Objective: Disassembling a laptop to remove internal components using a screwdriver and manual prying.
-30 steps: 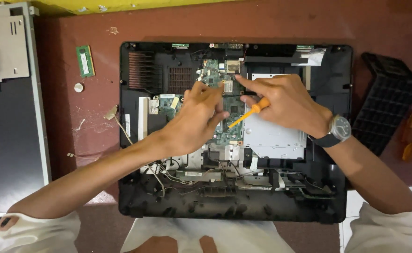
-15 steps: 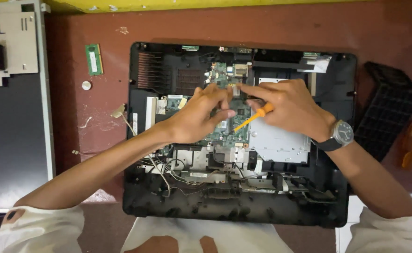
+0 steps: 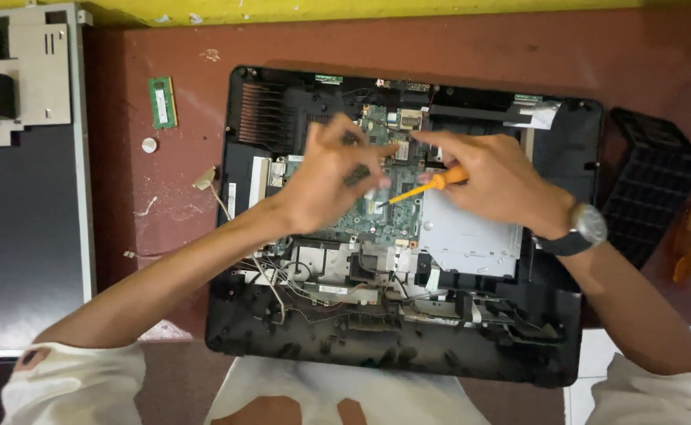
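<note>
While both hands work over it, the scene reads as follows, largest thing first.

Opened computer chassis [image 3: 282, 338]: lies flat on the reddish table [image 3: 164, 236], back cover off, filling the middle of the view.
Metal shield plate [image 3: 471, 236]: sits right of centre inside the chassis, just under the right wrist.
Green circuit board [image 3: 385, 224]: at the chassis centre, partly hidden by both hands.
Left hand [image 3: 326, 181]: fingers curled loosely and spread over the board, touching it (whether it pinches anything I cannot tell).
Right hand [image 3: 491, 177]: closed around the orange-handled screwdriver [image 3: 428, 185], whose tip points down-left at the board.
Memory stick [image 3: 161, 102]: lies loose on the table, well apart from the chassis.
Risk: the tip could slip off a screw and scratch the board or nick the nearby wires [image 3: 282, 283], should the shaft lean or the left hand shift.
Change: against the earlier pictures, the hands sit much as they did; the view has drifted slightly.
</note>
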